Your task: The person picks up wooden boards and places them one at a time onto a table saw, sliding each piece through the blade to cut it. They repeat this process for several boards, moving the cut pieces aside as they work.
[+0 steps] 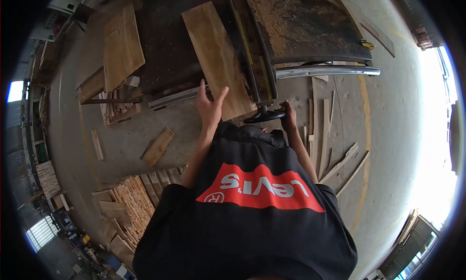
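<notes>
A long wooden board (pixel 213 52) lies on the dark worktop (pixel 165 52), slanting from the far side down to the near edge, where its near end sticks out past that edge towards the person. Its right side runs close beside a dark fence (pixel 241 42) that carries a yellow scale.

The left hand (pixel 210 107) is at the board's left side, close to the near end, held wide: the thumb reaches over the board's face and the fingers point away along its side. Whether the palm presses on the wood, I cannot tell. The right hand (pixel 289 116) is closed narrow on the right side of a black handwheel (pixel 264 115), which sits just below the near edge, beside the board's end.

A metal rail (pixel 325 71) runs along the near edge of the right-hand section, and sawdust (pixel 276 25) is scattered over that section. A small yellow object (pixel 367 44) is at its near right corner. A second, wider board (pixel 124 47) lies at the left of the worktop. On the floor (pixel 131 144) are a short wood piece (pixel 158 146), loose strips (pixel 324 134) to the right and stacked wood (pixel 133 202) to the lower left
</notes>
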